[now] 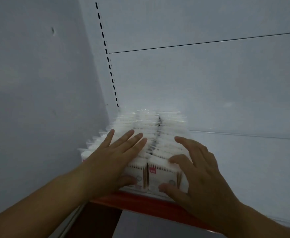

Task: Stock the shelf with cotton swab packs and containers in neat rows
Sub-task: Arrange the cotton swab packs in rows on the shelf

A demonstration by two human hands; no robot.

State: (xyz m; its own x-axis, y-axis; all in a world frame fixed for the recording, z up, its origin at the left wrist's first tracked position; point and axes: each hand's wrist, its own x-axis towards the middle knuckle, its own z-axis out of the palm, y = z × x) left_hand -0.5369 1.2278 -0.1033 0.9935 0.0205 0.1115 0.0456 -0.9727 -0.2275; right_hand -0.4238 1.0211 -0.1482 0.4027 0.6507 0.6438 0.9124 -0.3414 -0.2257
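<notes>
Shelf lip [140, 204] red, nearest me. I see left hand [113, 157] flat, fingers straight, pressing the tops of the packs [146, 121]; right hand [197, 170] spread, fingers loosely bent, resting on the right row, thumb against its front pack. Packs stand in rows in the left corner, reaching the back panel [209, 83].

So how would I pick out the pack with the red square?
Find the shelf's red front edge; above it, in the left corner, stand rows of cotton swab packs. The front pack of the right-hand row, touched by the right hand, is it: its red square shows, while its neighbour sits mostly under the left hand.
</notes>
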